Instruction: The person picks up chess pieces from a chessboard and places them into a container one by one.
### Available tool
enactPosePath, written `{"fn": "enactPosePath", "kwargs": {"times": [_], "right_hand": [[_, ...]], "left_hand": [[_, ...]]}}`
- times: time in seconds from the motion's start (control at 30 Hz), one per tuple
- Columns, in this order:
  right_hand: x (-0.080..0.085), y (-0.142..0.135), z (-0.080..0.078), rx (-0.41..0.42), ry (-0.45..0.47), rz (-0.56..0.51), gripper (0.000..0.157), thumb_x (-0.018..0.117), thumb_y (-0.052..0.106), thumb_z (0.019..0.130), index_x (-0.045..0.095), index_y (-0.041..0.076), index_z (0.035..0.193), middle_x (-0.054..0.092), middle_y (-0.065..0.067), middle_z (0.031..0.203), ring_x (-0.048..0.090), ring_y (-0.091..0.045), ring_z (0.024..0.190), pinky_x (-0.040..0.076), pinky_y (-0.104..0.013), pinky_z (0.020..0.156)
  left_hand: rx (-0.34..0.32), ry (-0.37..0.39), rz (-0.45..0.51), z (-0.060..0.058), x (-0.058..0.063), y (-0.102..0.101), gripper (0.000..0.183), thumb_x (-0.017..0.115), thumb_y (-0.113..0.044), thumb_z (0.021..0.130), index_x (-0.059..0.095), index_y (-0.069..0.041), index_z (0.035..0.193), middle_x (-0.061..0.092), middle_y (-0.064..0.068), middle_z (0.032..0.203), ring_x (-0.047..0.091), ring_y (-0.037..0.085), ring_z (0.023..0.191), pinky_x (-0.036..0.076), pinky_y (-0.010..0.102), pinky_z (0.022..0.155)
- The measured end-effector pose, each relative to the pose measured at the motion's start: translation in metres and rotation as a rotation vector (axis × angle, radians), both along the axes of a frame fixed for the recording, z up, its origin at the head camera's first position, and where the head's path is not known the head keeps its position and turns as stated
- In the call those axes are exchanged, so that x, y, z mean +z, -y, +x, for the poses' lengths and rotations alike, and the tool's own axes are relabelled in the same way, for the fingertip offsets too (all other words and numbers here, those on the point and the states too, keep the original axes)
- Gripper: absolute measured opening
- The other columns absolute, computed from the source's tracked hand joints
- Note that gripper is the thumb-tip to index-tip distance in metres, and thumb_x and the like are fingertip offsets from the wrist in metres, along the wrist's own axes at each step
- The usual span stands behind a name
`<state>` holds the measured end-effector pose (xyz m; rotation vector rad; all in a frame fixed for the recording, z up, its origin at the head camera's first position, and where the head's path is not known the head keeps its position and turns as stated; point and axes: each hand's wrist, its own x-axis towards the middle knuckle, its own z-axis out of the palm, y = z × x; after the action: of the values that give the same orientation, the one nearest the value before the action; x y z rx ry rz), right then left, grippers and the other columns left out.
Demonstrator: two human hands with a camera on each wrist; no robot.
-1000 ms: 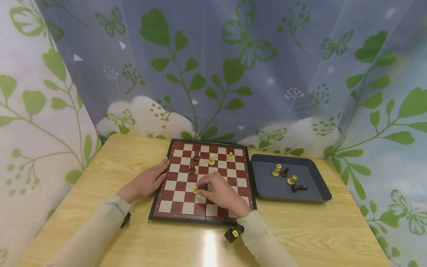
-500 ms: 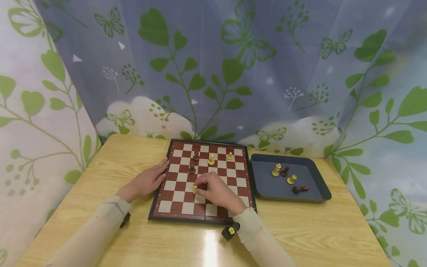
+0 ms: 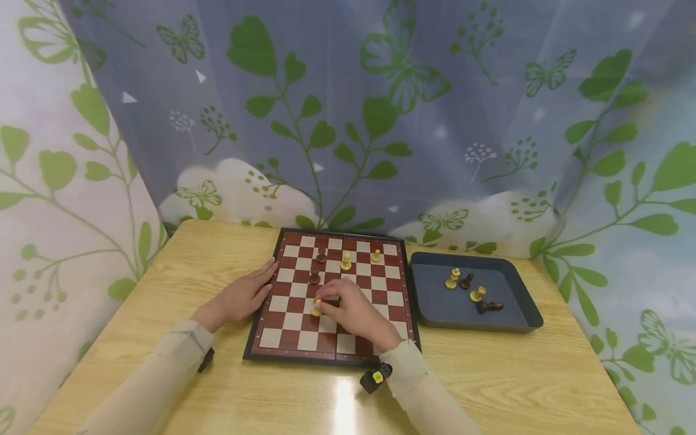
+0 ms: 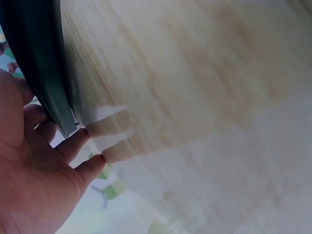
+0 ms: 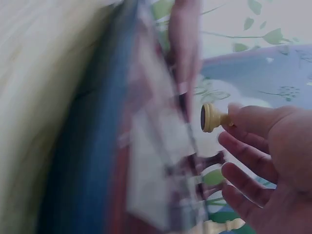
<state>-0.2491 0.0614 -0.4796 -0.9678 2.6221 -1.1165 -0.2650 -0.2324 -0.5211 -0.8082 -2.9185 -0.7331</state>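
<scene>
Between thumb and index finger, my right hand (image 3: 353, 311) pinches a yellow chess piece (image 5: 210, 118) over the near-left part of the chessboard (image 3: 304, 339). Its round base shows in the right wrist view, apart from the board; the fingers hide its top. My left hand (image 3: 239, 295) lies at the board's left edge, its fingers touching the dark rim (image 4: 46, 63). Farther back on the board stand two dark chess pieces, one (image 3: 321, 255) behind the other (image 3: 314, 277). A yellow chess piece (image 3: 345, 262) and a smaller yellow pawn (image 3: 376, 256) stand right of them.
A dark grey tray (image 3: 435, 308) sits against the board's right side. Inside are two yellow pieces, one (image 3: 452, 279) left of the other (image 3: 478, 294), and two dark pieces, one small (image 3: 466, 281) and one lying (image 3: 489, 307). Patterned curtains (image 3: 348, 121) enclose the wooden table (image 3: 489, 374).
My right hand has shifted slightly left with the yellow chess piece in its pinch. The left hand stays at the board's edge, and the other pieces keep their places.
</scene>
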Motion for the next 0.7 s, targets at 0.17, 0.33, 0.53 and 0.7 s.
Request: {"fn": "enactPosePath", "kwargs": {"times": [0.17,0.33,0.53,0.7], "right_hand": [[0.01,-0.005,0.003,0.009,0.02,-0.098,0.014,0.071,0.018,0.097,0.079,0.008,0.103,0.071,-0.006,0.12,0.058,-0.026,0.123,0.04,-0.051,0.113],[0.013,-0.009,0.004,0.003,0.026,-0.103,0.015,0.073,0.018,0.096,0.079,0.009,0.105,0.072,-0.007,0.121,0.058,-0.025,0.124,0.038,-0.05,0.115],[0.013,-0.013,0.004,0.001,0.014,-0.122,0.011,0.074,0.019,0.095,0.08,0.013,0.102,0.073,-0.003,0.117,0.058,-0.024,0.122,0.041,-0.051,0.112],[0.014,-0.016,0.004,0.013,0.033,-0.134,0.014,0.073,0.018,0.096,0.079,0.01,0.105,0.072,-0.005,0.12,0.057,-0.025,0.124,0.042,-0.051,0.111]], "left_hand": [[0.002,0.006,-0.012,0.0,0.0,-0.001,0.054,0.041,-0.014,0.109,0.028,0.01,0.156,0.023,0.027,0.164,0.035,0.046,0.145,0.035,0.059,0.116],[0.006,0.0,-0.018,0.0,0.0,0.0,0.053,0.041,-0.014,0.11,0.029,0.009,0.156,0.024,0.027,0.164,0.036,0.046,0.145,0.036,0.058,0.115],[-0.002,-0.008,-0.015,0.0,0.0,0.0,0.053,0.041,-0.015,0.11,0.029,0.01,0.155,0.024,0.028,0.163,0.036,0.047,0.144,0.036,0.059,0.115],[0.001,-0.006,-0.015,0.001,-0.001,0.0,0.053,0.041,-0.014,0.11,0.029,0.01,0.155,0.024,0.028,0.163,0.037,0.047,0.144,0.036,0.059,0.115]]}}
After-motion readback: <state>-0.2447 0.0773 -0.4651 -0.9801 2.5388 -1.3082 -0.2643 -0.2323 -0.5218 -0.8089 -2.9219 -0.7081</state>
